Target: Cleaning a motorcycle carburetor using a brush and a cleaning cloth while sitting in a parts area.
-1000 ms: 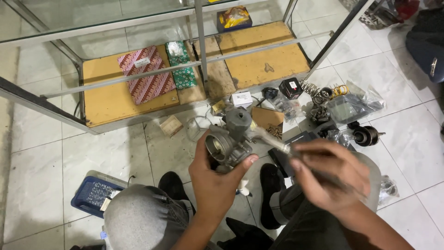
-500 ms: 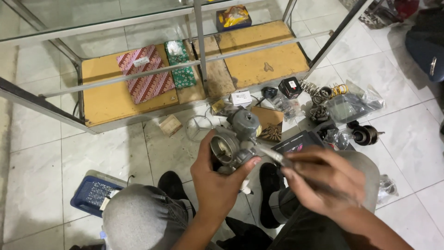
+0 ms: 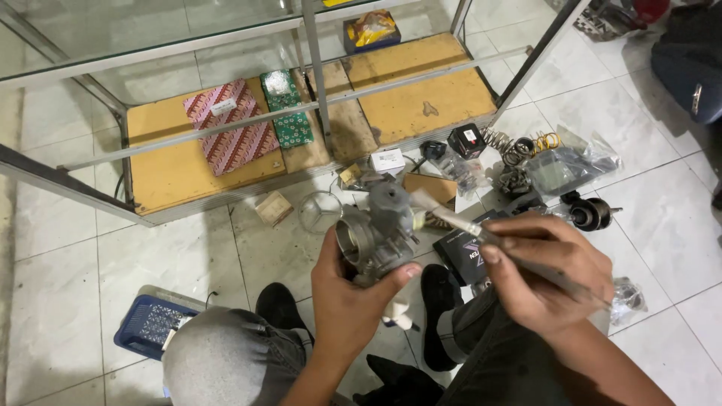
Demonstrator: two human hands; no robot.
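Right hand [image 3: 545, 267] has drawn nearer; brush [image 3: 459, 220] tip now meets carburetor [image 3: 380, 229]

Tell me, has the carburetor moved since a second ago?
Yes. The carburetor in the left hand rose slightly toward the cabinet's frame.

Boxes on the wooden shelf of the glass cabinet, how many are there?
3: a red patterned box at left, a green patterned box beside it, a yellow-and-dark box at the back. Others may be hidden.
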